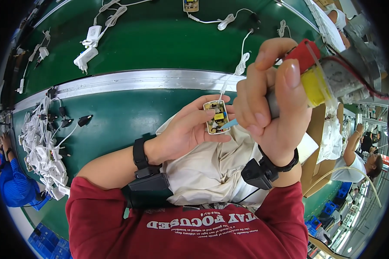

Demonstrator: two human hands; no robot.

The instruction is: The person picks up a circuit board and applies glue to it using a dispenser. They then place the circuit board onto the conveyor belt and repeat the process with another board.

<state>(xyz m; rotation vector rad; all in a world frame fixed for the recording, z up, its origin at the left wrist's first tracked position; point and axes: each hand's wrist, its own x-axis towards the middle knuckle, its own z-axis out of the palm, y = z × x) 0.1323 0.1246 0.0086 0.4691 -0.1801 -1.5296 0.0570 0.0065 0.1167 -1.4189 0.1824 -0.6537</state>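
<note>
My left hand [177, 134] grips an opened power adapter [215, 125], a white shell with its circuit board facing up and a yellow-wrapped transformer near the middle. Its white cable [223, 88] leads away over the metal rail. Closed around a thick grey dispenser [317, 86] with a yellow band and a red part is my right hand [274, 101]. A pale blue tapered nozzle [230, 124] sticks out below that hand, its tip at the lower part of the board. Whether the tip touches the board I cannot tell.
A heap of white adapters and cables [43, 149] lies on the green bench at left. Beyond the metal rail [138, 80], a green belt [155, 47] carries several adapters with cables. A cardboard box [317, 142] stands at right. Other people sit at both sides.
</note>
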